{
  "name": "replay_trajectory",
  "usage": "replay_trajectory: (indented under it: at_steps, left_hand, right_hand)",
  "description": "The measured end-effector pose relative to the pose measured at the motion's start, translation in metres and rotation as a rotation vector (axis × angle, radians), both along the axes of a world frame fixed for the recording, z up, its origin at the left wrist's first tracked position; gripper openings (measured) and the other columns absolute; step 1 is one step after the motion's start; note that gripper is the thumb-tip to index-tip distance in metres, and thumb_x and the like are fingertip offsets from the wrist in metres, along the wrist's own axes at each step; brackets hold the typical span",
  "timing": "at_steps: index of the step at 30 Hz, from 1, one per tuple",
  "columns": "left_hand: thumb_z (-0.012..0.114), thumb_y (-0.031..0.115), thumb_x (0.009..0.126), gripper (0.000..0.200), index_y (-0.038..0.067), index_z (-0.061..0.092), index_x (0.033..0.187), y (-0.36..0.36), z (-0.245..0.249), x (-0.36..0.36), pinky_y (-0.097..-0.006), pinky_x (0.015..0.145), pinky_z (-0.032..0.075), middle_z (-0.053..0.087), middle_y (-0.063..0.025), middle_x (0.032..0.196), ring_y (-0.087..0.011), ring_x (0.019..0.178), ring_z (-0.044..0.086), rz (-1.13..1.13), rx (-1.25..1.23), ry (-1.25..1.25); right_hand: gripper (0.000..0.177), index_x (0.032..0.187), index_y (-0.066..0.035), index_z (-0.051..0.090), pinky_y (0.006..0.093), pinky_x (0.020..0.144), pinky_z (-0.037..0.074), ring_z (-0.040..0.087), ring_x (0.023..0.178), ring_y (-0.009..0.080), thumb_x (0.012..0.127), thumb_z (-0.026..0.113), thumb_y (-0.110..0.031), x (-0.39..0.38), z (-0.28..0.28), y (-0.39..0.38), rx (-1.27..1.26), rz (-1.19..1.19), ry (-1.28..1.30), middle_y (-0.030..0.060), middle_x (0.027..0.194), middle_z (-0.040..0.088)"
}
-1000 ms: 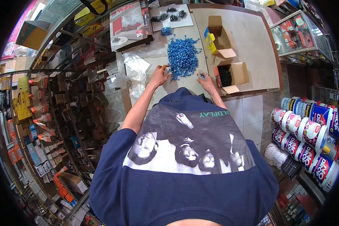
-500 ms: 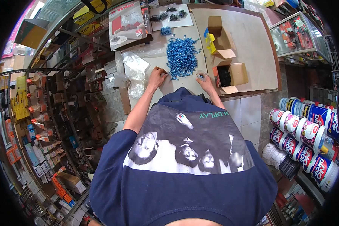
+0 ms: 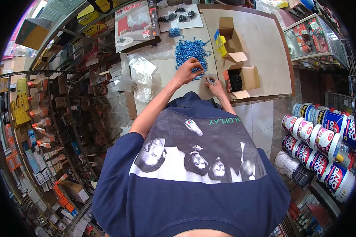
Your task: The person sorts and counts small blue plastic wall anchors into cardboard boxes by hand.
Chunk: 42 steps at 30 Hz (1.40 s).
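Note:
Blue screws or plugs lie in a large heap on the table. My left hand reaches over the lower part of the heap, its fingers curled together; what they hold, if anything, is too small to make out. To the right of it, my right hand grips a small clear plastic bag just below the heap. A small packed bag of blue pieces lies above the heap. Clear plastic bags are spread left of my left hand.
An open box with black pieces and an open yellow-brown box stand at the right. Bags of black pieces lie on a white sheet at the back, beside a Vinilex box. Paint buckets are stacked at far right.
My left hand has moved right and up, from the heap's left side to over its lower part. My right hand has stayed nearly in place with the bag.

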<state>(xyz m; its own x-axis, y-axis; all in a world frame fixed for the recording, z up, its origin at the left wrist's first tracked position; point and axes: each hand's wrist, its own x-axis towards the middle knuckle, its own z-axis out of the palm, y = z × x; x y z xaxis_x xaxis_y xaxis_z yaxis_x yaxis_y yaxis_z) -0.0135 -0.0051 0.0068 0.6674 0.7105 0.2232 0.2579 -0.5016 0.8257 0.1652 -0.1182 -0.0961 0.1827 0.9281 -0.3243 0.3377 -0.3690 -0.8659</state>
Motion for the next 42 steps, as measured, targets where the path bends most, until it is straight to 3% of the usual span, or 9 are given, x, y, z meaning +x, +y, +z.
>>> replay_trajectory:
  at_steps: [5, 8, 11, 16, 29, 32, 35, 42]
  left_hand:
    - [0.072, 0.020, 0.078, 0.020, 0.007, 0.067, 0.092, -0.010, -0.002, 0.017, -0.0339, 0.078, 0.049, 0.057, -0.0109, 0.097, -0.0264, 0.090, 0.058, -0.140, 0.015, 0.107]
    - [0.074, 0.026, 0.076, 0.035, 0.008, 0.063, 0.104, -0.009, -0.013, 0.001, -0.0339, 0.078, 0.049, 0.056, -0.0113, 0.102, -0.0258, 0.090, 0.058, -0.058, -0.025, 0.135]
    - [0.073, 0.029, 0.074, 0.036, 0.009, 0.063, 0.102, -0.004, -0.036, -0.032, -0.0359, 0.079, 0.049, 0.058, -0.0113, 0.100, -0.0287, 0.092, 0.058, 0.081, -0.144, 0.240]
    - [0.080, 0.025, 0.065, 0.049, 0.008, 0.057, 0.106, -0.015, -0.068, -0.075, -0.0362, 0.077, 0.049, 0.058, -0.0112, 0.098, -0.0250, 0.087, 0.059, 0.188, -0.210, 0.393]
    - [0.074, 0.010, 0.071, 0.038, 0.004, 0.055, 0.104, -0.025, -0.072, -0.092, -0.0327, 0.071, 0.053, 0.068, -0.0117, 0.084, -0.0244, 0.079, 0.067, 0.325, -0.328, 0.261]
    - [0.075, 0.011, 0.072, 0.038, 0.005, 0.056, 0.105, -0.022, -0.062, -0.093, -0.0327, 0.071, 0.052, 0.069, -0.0111, 0.084, -0.0223, 0.080, 0.067, 0.472, -0.405, 0.203]
    - [0.075, 0.013, 0.072, 0.039, 0.006, 0.057, 0.106, -0.010, -0.051, -0.080, -0.0327, 0.071, 0.052, 0.069, -0.0106, 0.085, -0.0210, 0.080, 0.067, 0.458, -0.336, 0.128]
    - [0.075, 0.015, 0.074, 0.037, 0.006, 0.057, 0.105, -0.002, 0.003, -0.002, -0.0314, 0.070, 0.052, 0.068, -0.0093, 0.087, -0.0199, 0.080, 0.066, 0.056, -0.206, 0.012]
  right_hand:
    - [0.038, 0.116, -0.004, 0.057, 0.0280, 0.084, 0.045, 0.058, 0.095, 0.0154, 0.081, 0.066, -0.014, -0.002, -0.002, -0.002, -0.042, -0.059, 0.064, 0.0090, 0.102, 0.063]
    - [0.039, 0.117, -0.004, 0.057, 0.0280, 0.084, 0.045, 0.058, 0.095, 0.0154, 0.081, 0.066, -0.015, -0.001, 0.005, -0.002, -0.056, -0.068, 0.063, 0.0092, 0.103, 0.063]
    - [0.039, 0.117, -0.003, 0.057, 0.0287, 0.085, 0.044, 0.057, 0.096, 0.0158, 0.081, 0.066, -0.016, -0.001, 0.006, -0.002, -0.058, -0.041, 0.047, 0.0095, 0.103, 0.063]
    - [0.039, 0.116, -0.003, 0.057, 0.0295, 0.087, 0.043, 0.057, 0.097, 0.0166, 0.080, 0.066, -0.017, 0.000, 0.000, -0.001, -0.030, -0.033, 0.038, 0.0099, 0.104, 0.063]
    - [0.039, 0.115, -0.002, 0.057, 0.0292, 0.086, 0.044, 0.058, 0.095, 0.0176, 0.080, 0.066, -0.016, 0.001, 0.002, -0.001, -0.059, -0.035, 0.006, 0.0109, 0.102, 0.063]
    - [0.039, 0.114, -0.001, 0.057, 0.0293, 0.086, 0.044, 0.058, 0.096, 0.0174, 0.079, 0.066, -0.016, 0.001, 0.003, 0.000, -0.070, -0.038, 0.015, 0.0105, 0.102, 0.063]
    - [0.038, 0.114, -0.001, 0.057, 0.0289, 0.085, 0.044, 0.058, 0.095, 0.0165, 0.080, 0.066, -0.016, -0.001, 0.005, 0.000, -0.068, -0.047, 0.033, 0.0098, 0.102, 0.063]
    - [0.035, 0.113, -0.003, 0.058, 0.0279, 0.081, 0.044, 0.055, 0.090, 0.0136, 0.080, 0.065, -0.015, 0.000, 0.007, 0.000, -0.043, -0.011, 0.027, 0.0055, 0.098, 0.062]
